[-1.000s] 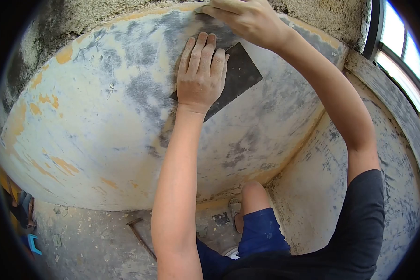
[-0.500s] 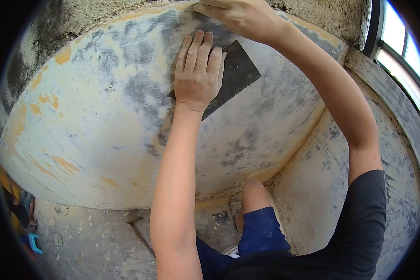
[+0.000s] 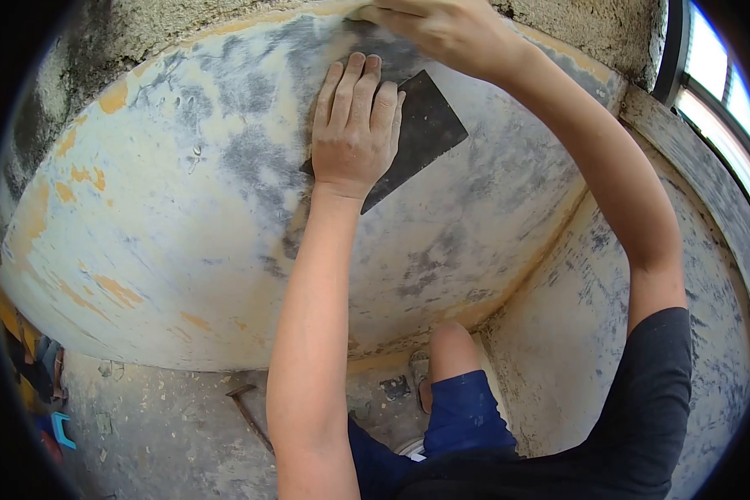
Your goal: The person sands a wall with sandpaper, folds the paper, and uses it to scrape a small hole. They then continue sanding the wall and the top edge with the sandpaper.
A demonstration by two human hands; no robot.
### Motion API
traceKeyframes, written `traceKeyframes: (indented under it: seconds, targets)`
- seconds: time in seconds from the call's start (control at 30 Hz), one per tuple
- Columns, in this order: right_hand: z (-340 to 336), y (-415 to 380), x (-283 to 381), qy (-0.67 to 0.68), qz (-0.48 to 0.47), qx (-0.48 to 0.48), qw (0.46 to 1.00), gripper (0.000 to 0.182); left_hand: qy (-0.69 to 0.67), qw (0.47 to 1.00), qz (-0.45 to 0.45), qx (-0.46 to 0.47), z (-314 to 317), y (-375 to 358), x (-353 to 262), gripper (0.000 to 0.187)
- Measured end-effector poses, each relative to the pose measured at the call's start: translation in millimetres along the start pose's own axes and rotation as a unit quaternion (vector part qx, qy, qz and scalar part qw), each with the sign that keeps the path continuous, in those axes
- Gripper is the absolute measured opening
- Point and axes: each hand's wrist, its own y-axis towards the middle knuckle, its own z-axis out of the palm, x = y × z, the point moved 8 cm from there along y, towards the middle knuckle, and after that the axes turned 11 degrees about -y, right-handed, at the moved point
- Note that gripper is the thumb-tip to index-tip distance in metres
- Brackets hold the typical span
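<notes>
My left hand (image 3: 356,133) lies flat against the patchy white and grey wall (image 3: 217,225), fingers stretched upward. Under its palm is a dark rectangular sheet that looks like sandpaper (image 3: 421,129), pressed to the wall and sticking out mostly on the right. Higher up, near the wall's top edge, my right hand (image 3: 442,32) has its fingers bent and pressed together on the surface. Whatever those fingers may hold is hidden; a dark smudge shows by their tips.
A hammer-like tool (image 3: 248,417) rests on the dusty floor (image 3: 167,425). At the lower left stands a small blue stool (image 3: 62,430), with part of another person (image 3: 48,367) beside it. A second wall (image 3: 550,350) meets the first at the right, below a barred window (image 3: 721,75).
My right hand has shifted slightly to the right along the top of the wall. The left hand and the dark sheet have stayed in place.
</notes>
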Motion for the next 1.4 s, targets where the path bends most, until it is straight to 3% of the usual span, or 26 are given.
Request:
traceKeyframes:
  seconds: [0.13, 0.27, 0.33, 0.53, 0.73, 0.87, 0.9, 0.97, 1.07, 1.17, 1.4]
  targets:
    - [-8, -17, -7, -0.019, 0.005, 0.068, 0.998, 0.018, -0.008, 1.000, -0.002, 0.002, -1, 1, 0, 0.022]
    - [3, 8, -1, -0.029, -0.013, 0.014, 0.999, 0.019, 0.000, 1.000, 0.001, 0.000, 0, -1, -1, 0.022]
    - [10, 9, -3, -0.013, 0.007, 0.048, 0.999, 0.019, 0.000, 1.000, -0.001, -0.004, 0, -1, -1, 0.022]
    - [-20, -31, -9, -0.019, 0.010, 0.035, 0.999, 0.019, -0.011, 1.000, -0.002, 0.005, -1, 1, 0, 0.021]
    - [10, 14, -2, -0.008, 0.023, 0.046, 0.999, 0.020, -0.002, 1.000, -0.001, 0.001, 0, 0, 1, 0.020]
    - [-7, -11, -9, 0.020, 0.023, -0.039, 0.999, 0.019, -0.008, 1.000, -0.002, 0.000, -1, 2, 0, 0.020]
    - [-17, -19, -10, 0.020, 0.020, -0.038, 0.999, 0.019, -0.011, 1.000, -0.001, 0.001, -2, 2, 0, 0.020]
    - [-19, -28, -12, -0.003, 0.033, 0.073, 0.997, 0.017, -0.013, 1.000, -0.004, -0.002, -2, 1, 0, 0.020]
    - [-16, -2, -10, 0.028, 0.036, 0.006, 0.999, 0.017, -0.018, 1.000, -0.004, -0.001, -1, 1, 1, 0.020]
    - [8, 18, -5, 0.007, 0.031, 0.035, 0.999, 0.017, -0.018, 1.000, -0.003, -0.001, -1, 1, 1, 0.020]
    - [-20, -29, -15, 0.005, 0.029, 0.027, 0.999, 0.024, -0.024, 1.000, -0.010, 0.006, -3, 1, 1, 0.019]
